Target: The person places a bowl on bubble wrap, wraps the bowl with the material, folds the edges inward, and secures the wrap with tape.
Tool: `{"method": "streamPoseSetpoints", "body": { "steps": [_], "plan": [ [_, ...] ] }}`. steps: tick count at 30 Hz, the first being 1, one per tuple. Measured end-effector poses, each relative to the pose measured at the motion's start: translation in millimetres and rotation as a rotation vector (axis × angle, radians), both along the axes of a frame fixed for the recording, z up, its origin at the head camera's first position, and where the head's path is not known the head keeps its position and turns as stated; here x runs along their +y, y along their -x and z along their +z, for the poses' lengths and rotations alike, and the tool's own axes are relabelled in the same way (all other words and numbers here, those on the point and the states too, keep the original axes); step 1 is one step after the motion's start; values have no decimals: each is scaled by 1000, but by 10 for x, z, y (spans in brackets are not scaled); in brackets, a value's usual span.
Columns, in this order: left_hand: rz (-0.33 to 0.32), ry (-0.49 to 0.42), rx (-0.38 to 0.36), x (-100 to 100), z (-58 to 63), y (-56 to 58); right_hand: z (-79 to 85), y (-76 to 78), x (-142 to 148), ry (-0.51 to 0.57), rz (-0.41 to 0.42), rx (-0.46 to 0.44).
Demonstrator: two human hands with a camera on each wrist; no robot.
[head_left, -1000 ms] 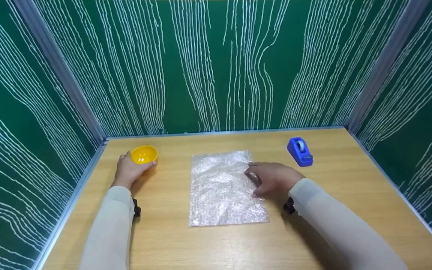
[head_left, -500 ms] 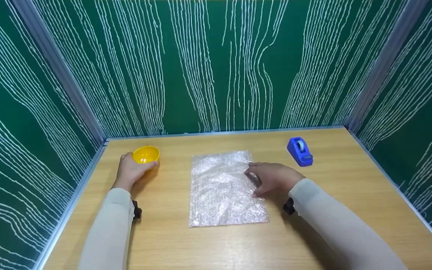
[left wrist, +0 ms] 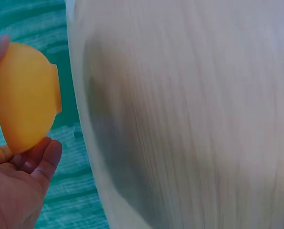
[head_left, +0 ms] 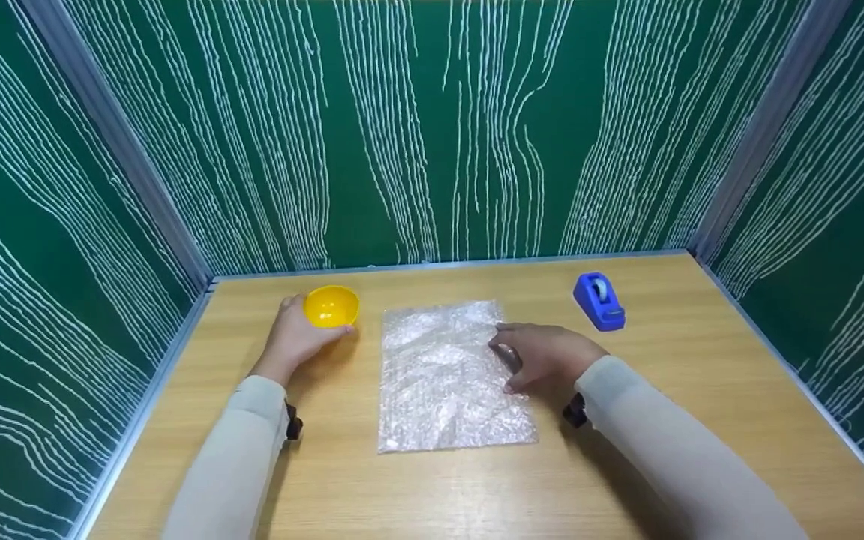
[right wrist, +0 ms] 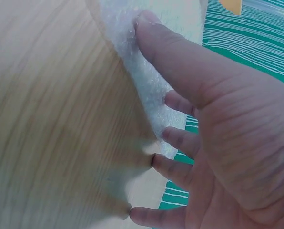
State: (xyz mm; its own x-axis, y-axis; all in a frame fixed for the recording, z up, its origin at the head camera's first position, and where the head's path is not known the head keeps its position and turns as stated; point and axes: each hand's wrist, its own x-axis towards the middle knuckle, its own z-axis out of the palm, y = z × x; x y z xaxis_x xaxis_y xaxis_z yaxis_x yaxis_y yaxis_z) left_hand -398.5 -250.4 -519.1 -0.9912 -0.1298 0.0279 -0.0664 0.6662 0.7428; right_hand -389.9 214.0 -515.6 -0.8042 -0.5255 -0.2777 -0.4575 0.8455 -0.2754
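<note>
A small yellow bowl point(head_left: 333, 306) is gripped at its side by my left hand point(head_left: 297, 337), thumb on the near side of the rim and fingers round the far side. In the left wrist view the bowl point(left wrist: 27, 95) hangs above the table with its foot ring showing and its shadow apart from it. A sheet of clear bubble wrap point(head_left: 439, 382) lies flat at the middle of the table. My right hand point(head_left: 552, 352) rests on its right edge, thumb and fingers spread. The right wrist view shows the thumb and some fingertips on the wrap point(right wrist: 151, 81), others on the wood.
A blue tape dispenser point(head_left: 598, 301) with a roll in it stands at the back right of the wooden table point(head_left: 432, 495). Green walls point(head_left: 372, 150) with white wavy lines close in the back and both sides, with grey posts point(head_left: 117, 142) at the corners.
My left hand has lifted the yellow bowl and carried it to the right, toward the bubble wrap. My right hand and the wrap have stayed in place.
</note>
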Motion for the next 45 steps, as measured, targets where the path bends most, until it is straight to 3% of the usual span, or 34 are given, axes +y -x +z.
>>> {"method": "streamPoseSetpoints", "body": {
  "steps": [4,9,14,19,28,36,45],
  "plan": [
    [-70,17,25,269,17,-44,15,5,-11,7,-6,-27],
    [-152,-30,45,613,65,-111,26,8,-14,14,-29,-51],
    [-230,-67,38,929,111,-197,30,7,-21,6,-39,-47],
    [-286,-39,18,1163,100,-247,35,2,-40,9,-64,-66],
    [-369,-19,-17,1376,55,-315,50,0,-58,10,-80,-81],
    [-431,-23,-25,1511,-5,-358,40,19,-54,7,-2,-41],
    [-470,-54,-73,1598,-94,-424,10,28,-52,7,-39,-56]
  ]
}}
